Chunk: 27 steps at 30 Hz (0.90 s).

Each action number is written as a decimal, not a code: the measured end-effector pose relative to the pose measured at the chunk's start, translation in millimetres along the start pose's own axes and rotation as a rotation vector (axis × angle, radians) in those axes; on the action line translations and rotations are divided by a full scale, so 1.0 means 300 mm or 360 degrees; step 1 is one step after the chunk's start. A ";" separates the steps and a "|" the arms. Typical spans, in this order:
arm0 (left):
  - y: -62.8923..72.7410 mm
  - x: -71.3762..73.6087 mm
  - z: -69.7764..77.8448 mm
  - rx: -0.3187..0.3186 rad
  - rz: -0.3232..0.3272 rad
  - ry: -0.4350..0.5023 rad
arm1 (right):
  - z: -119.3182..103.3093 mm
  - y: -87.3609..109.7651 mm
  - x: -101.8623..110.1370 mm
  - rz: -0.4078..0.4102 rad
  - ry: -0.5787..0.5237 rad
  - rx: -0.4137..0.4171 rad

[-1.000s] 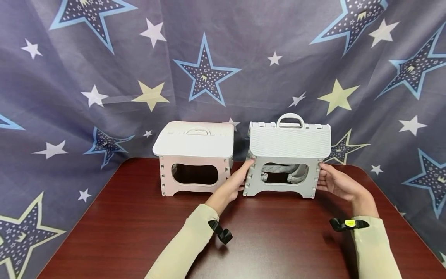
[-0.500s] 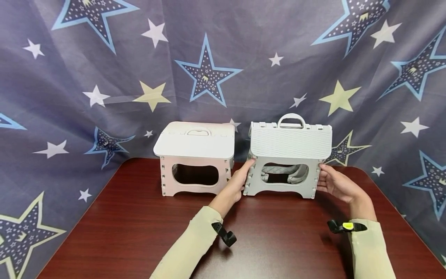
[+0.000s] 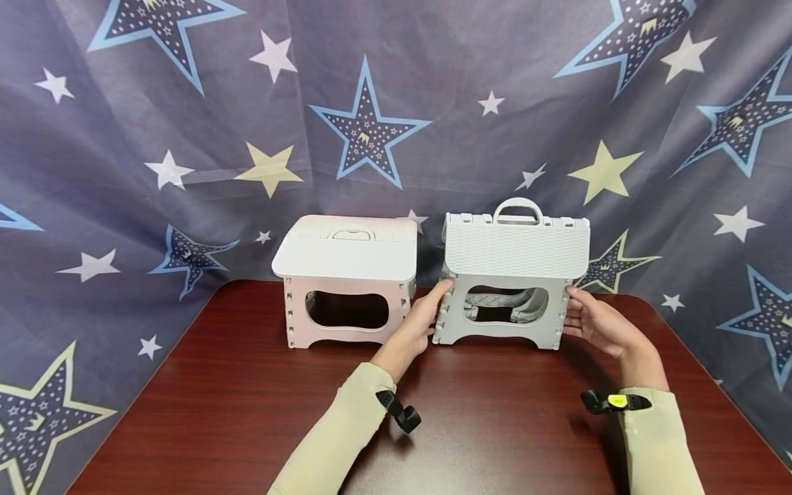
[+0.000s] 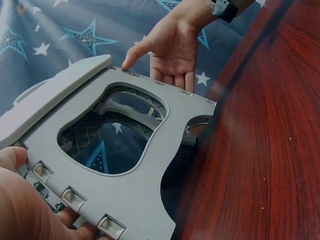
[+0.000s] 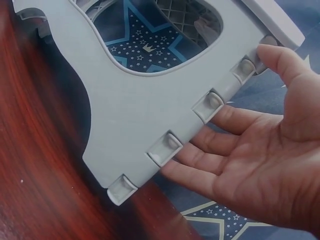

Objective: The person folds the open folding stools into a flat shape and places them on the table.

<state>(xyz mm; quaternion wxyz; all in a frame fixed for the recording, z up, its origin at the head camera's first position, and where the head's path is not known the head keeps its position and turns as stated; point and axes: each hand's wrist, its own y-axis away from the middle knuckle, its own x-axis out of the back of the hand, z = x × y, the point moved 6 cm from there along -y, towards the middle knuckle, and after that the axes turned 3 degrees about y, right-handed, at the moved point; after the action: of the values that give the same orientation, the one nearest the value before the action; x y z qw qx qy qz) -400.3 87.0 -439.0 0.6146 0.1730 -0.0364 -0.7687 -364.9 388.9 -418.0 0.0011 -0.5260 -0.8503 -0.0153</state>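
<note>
Grey stool (image 3: 516, 256) between left hand (image 3: 416, 330) and right hand (image 3: 605, 330).

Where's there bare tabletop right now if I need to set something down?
Bare table lies left of the pink stool and left sleeve. Another patch lies before the grey stool, between left sleeve and right sleeve. It's crowded between the stools, where the left hand is, and at the grey stool's right edge, by the right hand.
</note>
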 end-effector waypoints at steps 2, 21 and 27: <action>-0.002 0.000 -0.001 0.0006 -0.0007 0.0003 | 0.000 0.000 0.002 0.0024 0.0004 -0.0004; -0.003 -0.004 -0.014 0.0000 -0.0064 -0.0040 | 0.010 0.008 0.006 -0.0039 -0.0025 0.0006; -0.002 -0.017 -0.021 -0.0002 -0.0112 -0.0069 | 0.009 0.020 0.015 -0.0141 -0.0080 0.0022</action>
<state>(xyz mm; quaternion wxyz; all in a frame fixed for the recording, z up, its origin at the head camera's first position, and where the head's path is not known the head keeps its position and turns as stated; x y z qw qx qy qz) -398.0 93.1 -443.9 0.5864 0.1571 -0.0433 -0.7935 -361.4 395.7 -420.4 -0.0175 -0.4879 -0.8727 0.0038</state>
